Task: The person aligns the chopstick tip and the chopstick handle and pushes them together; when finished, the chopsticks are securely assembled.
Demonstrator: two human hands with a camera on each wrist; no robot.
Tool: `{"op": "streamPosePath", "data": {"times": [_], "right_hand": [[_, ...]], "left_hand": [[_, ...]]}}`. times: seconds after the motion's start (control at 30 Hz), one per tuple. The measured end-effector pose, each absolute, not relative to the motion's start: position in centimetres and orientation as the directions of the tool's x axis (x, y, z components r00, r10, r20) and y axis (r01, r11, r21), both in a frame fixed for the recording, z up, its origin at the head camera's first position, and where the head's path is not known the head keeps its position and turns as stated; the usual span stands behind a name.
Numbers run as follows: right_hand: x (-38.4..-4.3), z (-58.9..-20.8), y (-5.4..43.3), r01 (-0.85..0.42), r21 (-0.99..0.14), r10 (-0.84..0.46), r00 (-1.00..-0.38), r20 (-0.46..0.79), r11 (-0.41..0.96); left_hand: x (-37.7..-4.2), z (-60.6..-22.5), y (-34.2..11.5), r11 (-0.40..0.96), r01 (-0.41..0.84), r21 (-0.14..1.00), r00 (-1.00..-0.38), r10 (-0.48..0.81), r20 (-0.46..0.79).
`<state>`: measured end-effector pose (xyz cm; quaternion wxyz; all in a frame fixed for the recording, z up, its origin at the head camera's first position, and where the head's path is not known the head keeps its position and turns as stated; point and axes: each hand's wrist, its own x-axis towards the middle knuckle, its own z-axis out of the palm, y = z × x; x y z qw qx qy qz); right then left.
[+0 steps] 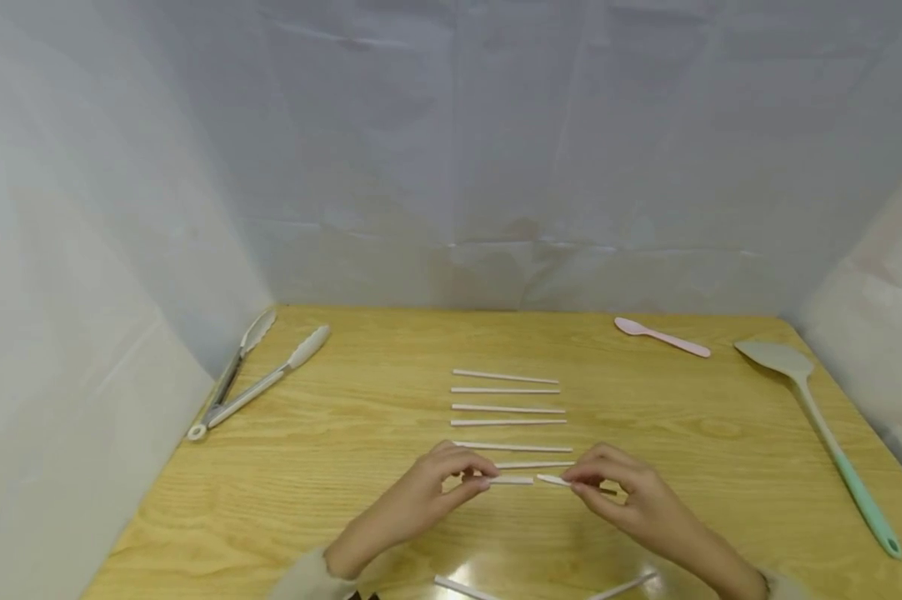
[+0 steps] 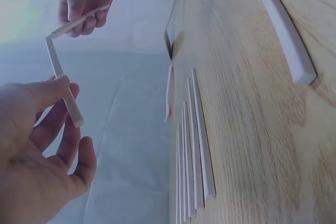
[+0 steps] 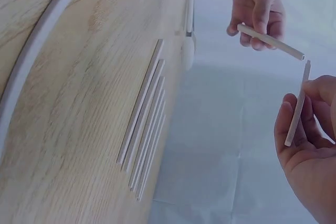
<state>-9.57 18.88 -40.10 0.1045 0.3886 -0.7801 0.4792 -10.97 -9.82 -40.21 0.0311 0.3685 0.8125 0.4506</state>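
My left hand (image 1: 442, 483) pinches a short pale stick (image 1: 514, 481), like half a chopstick, between thumb and fingers. In my right hand (image 1: 640, 493) is a second short piece (image 1: 552, 479), held by the thumb and fingertips. The two inner ends face each other with a small gap in the head view. At that meeting point in the right wrist view, the left piece (image 3: 273, 41) has a hollow-looking end and the right piece (image 3: 297, 109) a narrower tip. Both hands are raised over the near end of a row of several pale chopsticks (image 1: 507, 390).
Two more pale sticks, one left (image 1: 462, 587) and one right (image 1: 623, 587), lie by the near edge. Metal tongs (image 1: 252, 392) lie spread at the left. A pink spoon (image 1: 664, 337) is at the back right, beside a spatula with a green handle (image 1: 864, 500).
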Motion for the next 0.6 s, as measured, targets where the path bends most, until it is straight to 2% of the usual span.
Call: {"op": "streamPosePath", "data": {"times": [0.13, 0.37, 0.6], "right_hand": [[-9.56, -40.00, 18.75, -0.716, -0.655, -0.506, -0.669, 0.545, 0.241], [-9.86, -40.79, 19.05, -0.759, -0.624, -0.524, -0.613, 0.591, 0.183], [-9.81, -40.52, 19.25, -0.731, -0.648, -0.522, -0.646, 0.556, 0.214]], "left_hand": [[-11.05, -40.23, -9.78, 0.327, 0.559, 0.761, -0.735, 0.620, 0.274], [-11.08, -40.34, -9.71, 0.328, 0.552, 0.767, -0.735, 0.625, 0.262], [-11.04, -40.20, -9.67, 0.345, 0.556, 0.756, -0.740, 0.620, 0.261]]}}
